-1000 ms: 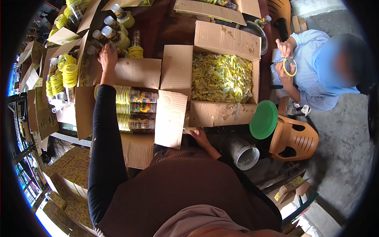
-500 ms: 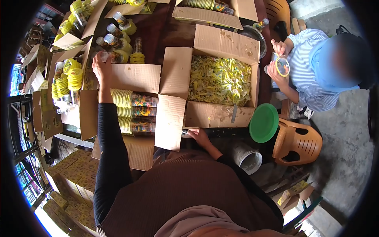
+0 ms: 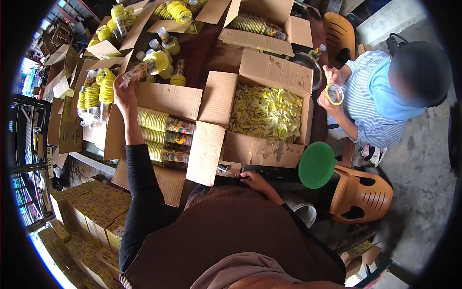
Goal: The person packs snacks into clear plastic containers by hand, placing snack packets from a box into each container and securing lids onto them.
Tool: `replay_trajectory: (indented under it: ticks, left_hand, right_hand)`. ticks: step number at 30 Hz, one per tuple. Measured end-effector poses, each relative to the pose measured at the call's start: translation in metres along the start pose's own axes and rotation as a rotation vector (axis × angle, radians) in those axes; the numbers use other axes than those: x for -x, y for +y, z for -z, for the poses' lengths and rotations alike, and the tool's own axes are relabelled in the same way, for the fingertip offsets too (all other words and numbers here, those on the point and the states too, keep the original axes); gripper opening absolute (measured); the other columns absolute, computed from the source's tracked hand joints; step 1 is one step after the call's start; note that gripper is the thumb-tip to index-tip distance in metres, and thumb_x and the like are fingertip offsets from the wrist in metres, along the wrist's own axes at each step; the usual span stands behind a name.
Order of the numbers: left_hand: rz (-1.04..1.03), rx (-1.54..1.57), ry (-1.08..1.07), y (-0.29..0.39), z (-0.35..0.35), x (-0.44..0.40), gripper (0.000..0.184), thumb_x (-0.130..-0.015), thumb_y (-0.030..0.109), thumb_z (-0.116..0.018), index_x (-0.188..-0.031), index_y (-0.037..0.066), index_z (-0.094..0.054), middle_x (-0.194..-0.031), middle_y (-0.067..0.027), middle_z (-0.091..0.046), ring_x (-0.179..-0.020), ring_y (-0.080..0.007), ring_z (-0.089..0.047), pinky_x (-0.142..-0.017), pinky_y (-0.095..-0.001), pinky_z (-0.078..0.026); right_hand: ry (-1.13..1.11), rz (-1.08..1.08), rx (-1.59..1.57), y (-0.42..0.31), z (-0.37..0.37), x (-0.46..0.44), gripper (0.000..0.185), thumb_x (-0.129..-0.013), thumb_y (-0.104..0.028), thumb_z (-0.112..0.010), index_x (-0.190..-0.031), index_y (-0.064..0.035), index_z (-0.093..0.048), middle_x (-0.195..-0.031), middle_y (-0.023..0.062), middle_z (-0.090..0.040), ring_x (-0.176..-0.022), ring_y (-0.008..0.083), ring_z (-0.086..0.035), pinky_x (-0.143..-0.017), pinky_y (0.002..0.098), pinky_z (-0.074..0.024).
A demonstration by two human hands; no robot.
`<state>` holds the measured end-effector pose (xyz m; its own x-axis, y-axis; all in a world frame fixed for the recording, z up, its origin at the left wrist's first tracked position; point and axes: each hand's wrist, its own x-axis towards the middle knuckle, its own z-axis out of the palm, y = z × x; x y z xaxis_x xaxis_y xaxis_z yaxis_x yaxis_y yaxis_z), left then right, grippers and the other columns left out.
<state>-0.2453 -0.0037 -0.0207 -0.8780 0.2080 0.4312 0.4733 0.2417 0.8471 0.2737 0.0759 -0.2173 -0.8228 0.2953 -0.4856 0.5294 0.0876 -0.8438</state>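
My left hand [image 3: 126, 96] is closed around the clear end of a stack of printed plastic cups [image 3: 142, 70] with yellow rims. It holds the stack tilted above a flap of the open carton [image 3: 166, 98]. Inside that carton, several cup stacks [image 3: 163, 139] lie on their sides. Low at the table's front edge, my right hand [image 3: 257, 183] has its fingers curled by what looks like an open drawer [image 3: 230, 169]; what they grip, if anything, is hidden. More cup stacks [image 3: 166, 42] stand behind my left hand.
A carton of yellow and clear scraps [image 3: 267, 113] sits centrally. Other cartons of cups [image 3: 98, 98] line the left side. To the right are a green round lid [image 3: 316, 164], an orange chair [image 3: 363, 195], a bucket [image 3: 305, 214] and a person [image 3: 380, 96] holding a yellow-rimmed cup [image 3: 334, 94].
My left hand has lifted a cup stack off the table and tilted it toward me. My right hand has shifted slightly right and down in view. The camera view has moved too.
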Motion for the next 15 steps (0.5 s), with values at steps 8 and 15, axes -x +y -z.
replay_trajectory:
  ticks: [8,15]
  left_hand:
    - [0.28,0.664,-0.221,0.054,-0.019,0.091,0.038,-0.091,0.013,-0.067,-0.124,0.002,-0.051,-0.112,-0.0076,-0.06,-0.1,-0.0139,-0.058,-0.088,-0.0259,-0.048]
    - [0.496,0.875,-0.29,0.055,-0.038,0.159,0.029,-0.092,0.007,-0.062,-0.118,0.002,-0.05,-0.112,-0.0104,-0.059,-0.106,-0.0183,-0.06,-0.096,-0.0313,-0.049]
  right_hand:
    - [0.205,0.133,0.007,-0.073,0.074,0.019,0.03,-0.088,-0.017,-0.069,-0.112,-0.0012,-0.061,-0.106,0.0129,-0.063,-0.092,0.0218,-0.064,-0.08,0.0326,-0.0522]
    - [0.414,0.242,0.037,-0.079,0.114,0.024,0.028,-0.092,-0.013,-0.064,-0.117,-0.0019,-0.058,-0.108,0.0106,-0.062,-0.091,0.018,-0.063,-0.08,0.0302,-0.0509]
